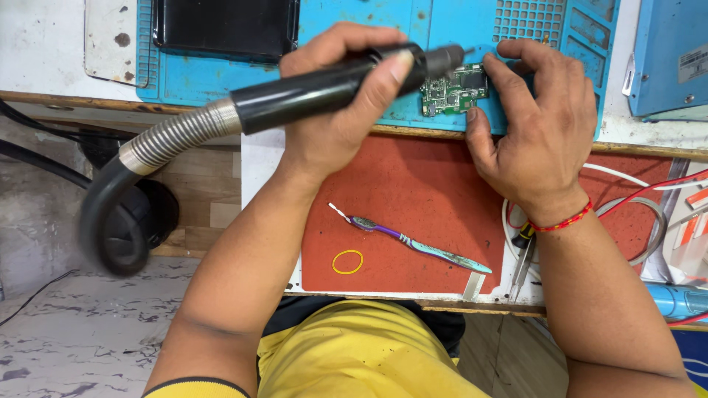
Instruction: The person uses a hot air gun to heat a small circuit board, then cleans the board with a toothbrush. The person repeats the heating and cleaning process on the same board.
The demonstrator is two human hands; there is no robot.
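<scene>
A hot-air rework handpiece [324, 85] is gripped in the left hand [335, 110], the fingers closed fully round its black barrel; its metal nozzle [445, 59] is directed at the upper edge of a small green circuit board [455, 90]; whether the nozzle touches the board cannot be told, the tip being blurred. A ribbed metal collar and thick black hose [122, 199] are seen trailing from the handpiece down past the left edge of the surface.

The circuit board is found lying on a blue work mat [354, 29] at the far side of the surface; it is steadied by the right hand [542, 125], thumb against its lower right corner and fingers curved over its upper right edge; the hand is partly closed about the board, not lifted from the mat. A red thread band is worn at that wrist.

Progress is judged as mid-operation: the board is positioned and held, and the nozzle is brought to it; no component is seen removed or set aside, so the heating work appears unfinished; cleaning, if intended, appears not yet begun, since the purple toothbrush [413, 243] lies untouched on the red mat [413, 214], near a yellow rubber band [347, 262].

Tweezers [523, 258] and red and white wires [641, 195] are noted beside the right forearm; a black tray [225, 26] rests on the blue mat.
</scene>
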